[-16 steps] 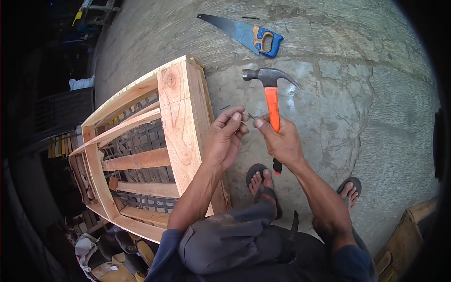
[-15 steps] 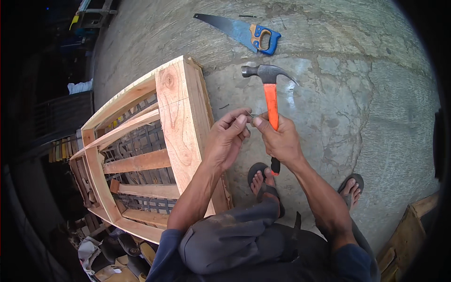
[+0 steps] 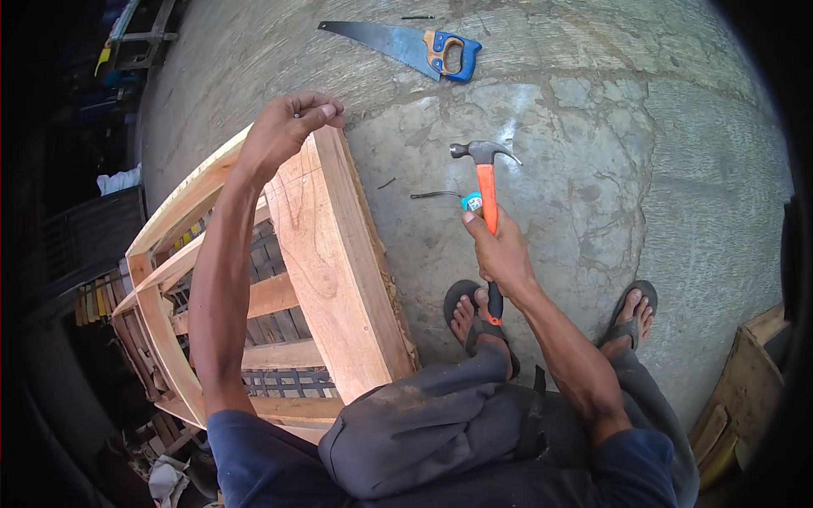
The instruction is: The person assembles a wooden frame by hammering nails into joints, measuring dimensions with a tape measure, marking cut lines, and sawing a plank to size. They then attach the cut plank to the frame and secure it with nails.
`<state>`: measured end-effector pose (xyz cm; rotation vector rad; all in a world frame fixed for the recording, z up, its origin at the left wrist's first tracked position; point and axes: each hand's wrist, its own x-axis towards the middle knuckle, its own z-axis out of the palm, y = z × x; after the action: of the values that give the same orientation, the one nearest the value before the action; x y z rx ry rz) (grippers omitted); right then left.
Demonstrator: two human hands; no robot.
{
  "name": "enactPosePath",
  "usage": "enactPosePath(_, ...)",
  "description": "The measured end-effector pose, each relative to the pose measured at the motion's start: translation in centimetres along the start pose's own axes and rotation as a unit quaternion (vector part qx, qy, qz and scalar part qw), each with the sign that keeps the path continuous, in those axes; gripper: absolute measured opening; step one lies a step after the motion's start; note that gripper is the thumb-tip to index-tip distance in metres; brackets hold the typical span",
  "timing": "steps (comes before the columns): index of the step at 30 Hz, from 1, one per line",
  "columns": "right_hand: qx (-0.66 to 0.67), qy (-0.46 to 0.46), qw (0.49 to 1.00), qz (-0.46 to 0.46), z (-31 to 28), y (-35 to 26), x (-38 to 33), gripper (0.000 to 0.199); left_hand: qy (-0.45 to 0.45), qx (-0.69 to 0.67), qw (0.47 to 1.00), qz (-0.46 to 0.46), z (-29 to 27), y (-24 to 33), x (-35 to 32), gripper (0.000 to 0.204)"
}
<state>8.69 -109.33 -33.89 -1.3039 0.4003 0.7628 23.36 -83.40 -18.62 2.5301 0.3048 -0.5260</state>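
My right hand (image 3: 506,254) is wrapped round the orange handle of a claw hammer (image 3: 487,190), its dark steel head pointing away from me. Just past the thumb shows a small rounded turquoise-and-white thing (image 3: 472,201); whether it touches the hand or lies on the floor, I cannot tell. My left hand (image 3: 292,127) is over the far end of a pale wooden frame (image 3: 318,271), thumb and fingers pinched together. A tiny glint shows at its fingers, too small to name. The frame's broad end board runs along my left side.
A handsaw (image 3: 398,48) with a blue and tan handle lies on the concrete floor (image 3: 584,195) at the far side. A thin dark strip (image 3: 436,195) lies near the hammer. Wooden boards (image 3: 745,389) stand at the right, and my sandalled feet (image 3: 478,317) are below the hammer.
My left hand has left the right hand and moved left and away, over the frame's far end. The hammer stays in my right hand. The turquoise thing has come into sight.
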Motion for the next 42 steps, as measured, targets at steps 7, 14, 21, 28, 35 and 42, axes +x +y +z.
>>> enactPosePath(7, -0.066, -0.004, 0.997, -0.029, -0.4, 0.5, 1.1, 0.032, -0.098, 0.182, 0.978, -0.032, 2.7, -1.3, 2.7, 0.022)
enactPosePath(14, -0.035, 0.012, 0.999, -0.024, -1.2, 0.5, 1.7, 0.034, -0.201, 0.217, 0.955, -0.005, 3.8, -2.9, 4.7, 0.012)
enactPosePath(21, -0.072, -0.015, 0.997, -0.005, -0.4, 1.2, 2.4, 0.036, -0.231, 0.345, 0.910, -0.018, 2.7, -3.1, 4.3, 0.016)
enactPosePath(28, -0.073, 0.003, 0.997, -0.039, 2.7, 0.6, 1.9, 0.042, -0.219, 0.389, 0.895, -0.005, 3.0, -3.6, 4.3, 0.017)
enactPosePath(35, 0.062, -0.111, 0.992, 0.019, 5.9, -2.1, 0.4, 0.040, -0.225, 0.415, 0.881, -0.009, 3.1, -3.7, 4.3, 0.019)
enactPosePath(42, 0.250, 0.035, 0.968, -0.002, 9.5, -2.1, 1.0, 0.032, -0.221, 0.432, 0.875, 0.008, 3.3, -3.4, 4.0, 0.019)
